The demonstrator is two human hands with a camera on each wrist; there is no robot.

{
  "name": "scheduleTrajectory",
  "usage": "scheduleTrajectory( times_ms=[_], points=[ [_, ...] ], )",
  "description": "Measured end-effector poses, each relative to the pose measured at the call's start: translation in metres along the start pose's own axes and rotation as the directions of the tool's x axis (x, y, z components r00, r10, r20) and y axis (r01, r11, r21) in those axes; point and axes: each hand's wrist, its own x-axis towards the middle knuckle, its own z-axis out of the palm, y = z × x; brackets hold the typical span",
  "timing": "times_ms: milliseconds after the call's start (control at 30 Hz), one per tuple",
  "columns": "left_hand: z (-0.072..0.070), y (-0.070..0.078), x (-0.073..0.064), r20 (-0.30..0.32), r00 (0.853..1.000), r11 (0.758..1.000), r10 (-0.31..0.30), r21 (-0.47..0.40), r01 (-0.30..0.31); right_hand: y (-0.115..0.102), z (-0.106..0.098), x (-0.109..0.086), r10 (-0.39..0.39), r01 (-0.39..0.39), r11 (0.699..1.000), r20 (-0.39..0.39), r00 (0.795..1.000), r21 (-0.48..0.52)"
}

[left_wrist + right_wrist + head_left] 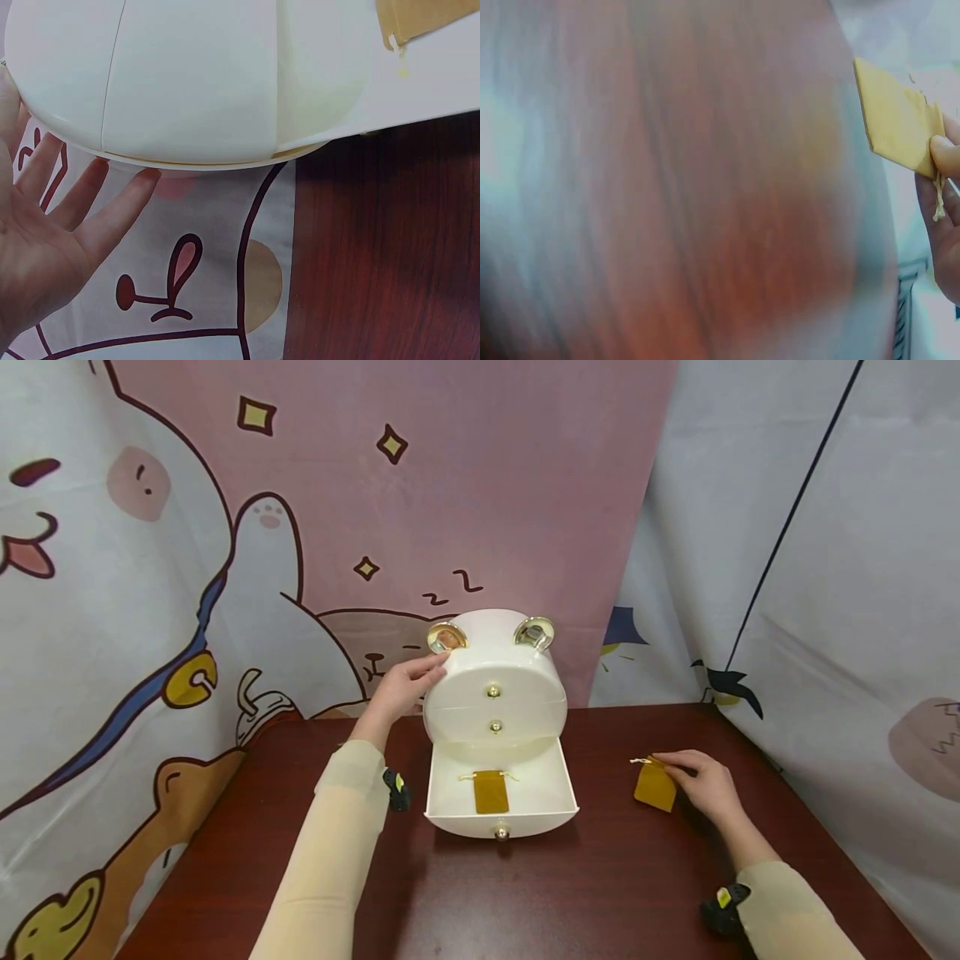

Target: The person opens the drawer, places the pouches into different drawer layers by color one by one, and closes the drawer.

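A white drawer box (pixel 495 652) with two gold ears and round gold knobs stands at the back of the table. Its bottom drawer (pixel 540 785) is pulled out, and a mustard drawstring pouch (pixel 491 792) lies flat in it. My left hand (pixel 405 685) touches the box's upper left side near one ear; in the left wrist view its extended fingers (pixel 120 202) lie along the rim. Off to the right, my right hand (pixel 705 781) pinches a second mustard pouch (pixel 655 785) by its drawstring end, thumb on one face. This pouch hangs over the table with its pale cord showing.
The dark red-brown table (pixel 600 893) runs under everything. A cartoon-printed cloth (pixel 525 485) hangs behind the box and along both sides. Black wrist cameras (pixel 397 789) sit at both sleeves. The two upper drawers of the box are closed.
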Motion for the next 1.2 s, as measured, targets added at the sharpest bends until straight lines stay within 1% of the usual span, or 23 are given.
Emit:
scheduleTrajectory(
  times_ms=[100,200,300,433,633,800,900,1100,1200],
  points=[
    [0.000,0.000,-0.001,-0.001,1.000,1.000,-0.001,0.000,0.001,-0.014,0.003,0.004,-0.010,0.010,1.000,0.010,1.000,0.011],
    [-0.001,0.000,-0.001,0.001,1.000,1.000,0.001,-0.002,-0.001,-0.028,0.006,0.007,-0.034,0.033,0.998,0.007,0.999,0.045],
    [-0.001,-0.001,0.000,0.003,1.000,1.000,0.005,-0.005,-0.005,-0.043,0.010,0.010,-0.080,0.080,0.994,-0.006,0.997,0.073],
    [-0.001,-0.001,0.000,0.003,1.000,1.000,0.006,-0.003,-0.006,-0.063,0.013,0.014,-0.137,0.138,0.985,-0.019,0.990,0.104],
    [-0.001,-0.002,0.001,0.004,1.000,1.000,0.008,0.001,-0.008,-0.098,0.013,0.019,-0.181,0.186,0.965,-0.039,0.983,0.184],
    [-0.001,-0.002,0.001,0.006,1.000,1.000,0.009,0.002,-0.009,-0.122,0.013,0.022,-0.219,0.228,0.944,-0.065,0.974,0.237],
    [-0.002,-0.003,0.002,0.005,1.000,1.000,0.008,0.004,-0.008,-0.135,0.015,0.023,-0.247,0.258,0.927,-0.073,0.966,0.273],
    [-0.001,-0.003,0.003,0.005,1.000,1.000,0.010,0.006,-0.010,-0.158,0.025,0.025,-0.337,0.345,0.882,-0.084,0.938,0.320],
    [-0.001,-0.002,0.002,0.004,1.000,1.000,0.016,0.011,-0.016,-0.167,0.031,0.027,-0.363,0.366,0.863,-0.077,0.929,0.349]
  ],
)
